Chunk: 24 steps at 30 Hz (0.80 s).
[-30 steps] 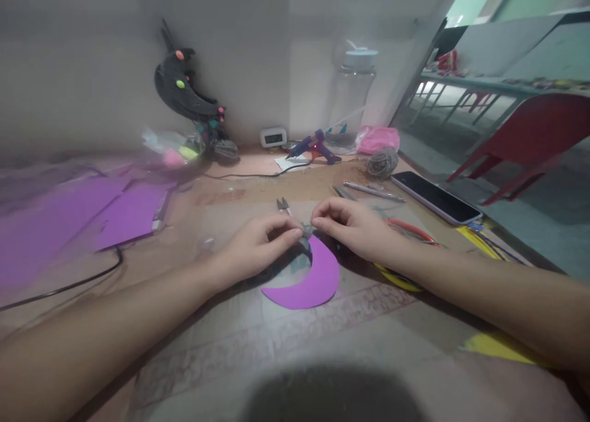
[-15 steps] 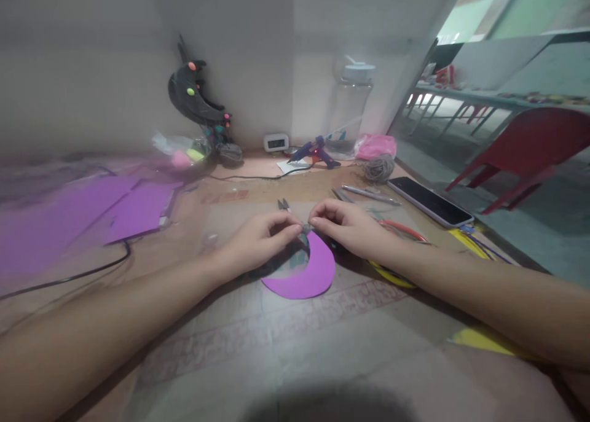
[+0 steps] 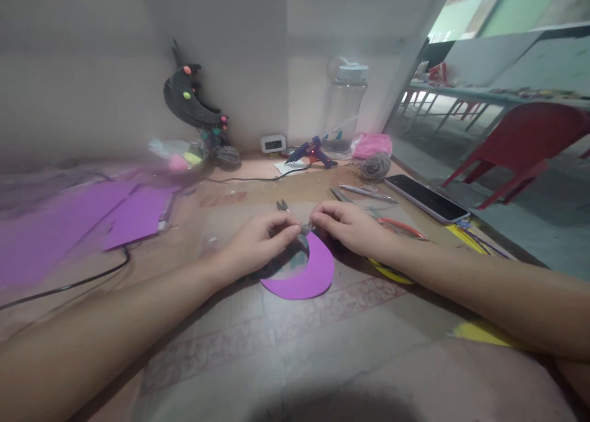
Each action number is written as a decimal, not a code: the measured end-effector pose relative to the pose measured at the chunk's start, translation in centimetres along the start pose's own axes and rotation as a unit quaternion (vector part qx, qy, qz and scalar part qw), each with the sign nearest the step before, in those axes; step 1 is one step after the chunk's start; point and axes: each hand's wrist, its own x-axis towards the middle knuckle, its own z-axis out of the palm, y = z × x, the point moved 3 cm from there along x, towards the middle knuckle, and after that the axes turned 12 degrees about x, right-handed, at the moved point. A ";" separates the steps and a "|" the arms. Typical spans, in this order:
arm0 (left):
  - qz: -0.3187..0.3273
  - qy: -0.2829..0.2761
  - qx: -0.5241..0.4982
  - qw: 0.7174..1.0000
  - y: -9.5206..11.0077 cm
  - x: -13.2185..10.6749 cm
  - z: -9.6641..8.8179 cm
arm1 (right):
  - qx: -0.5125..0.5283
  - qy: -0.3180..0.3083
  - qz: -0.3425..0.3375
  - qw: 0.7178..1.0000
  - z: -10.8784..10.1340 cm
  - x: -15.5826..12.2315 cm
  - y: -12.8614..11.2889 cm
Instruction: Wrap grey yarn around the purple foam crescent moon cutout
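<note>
A purple paper crescent [image 3: 318,271] lies in front of me, its upper tip just below my fingertips. My left hand [image 3: 265,242] is closed in a pinch to the left of that tip. Facing it, my right hand [image 3: 351,226] pinches with thumb and index finger. Between the two pinches shows a small greyish bit, too small and blurred to name. Dark scissor-like tips [image 3: 283,206] point up behind my left hand. Partly under my right wrist are red-orange handles [image 3: 402,226] and something yellow [image 3: 391,273].
Purple sheets [image 3: 138,216] and a black cable [image 3: 69,284] lie left. Behind are a decorated black crescent [image 3: 187,102], a small clock [image 3: 273,144], a glue gun [image 3: 313,153], a clear bottle [image 3: 345,105] and grey yarn [image 3: 375,166]. A phone [image 3: 426,198] lies right, near a red chair [image 3: 520,139].
The view has shifted slightly. Both hands stay pinched at the crescent's upper tip, with barely any movement of the fingers.
</note>
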 end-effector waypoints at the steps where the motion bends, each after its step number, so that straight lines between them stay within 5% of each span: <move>1: -0.003 0.000 -0.002 1.000 -0.1 0.0 0.0 | 0.018 0.002 -0.002 1.000 0.0 0.0 -0.1; 6: -0.011 0.016 0.006 1.000 -0.3 0.1 -0.2 | 0.101 0.006 0.007 0.995 0.1 -0.2 -0.3; 24: 0.008 0.024 0.018 1.000 -0.2 0.0 -0.2 | 0.007 0.000 -0.030 1.000 0.0 -0.1 -0.3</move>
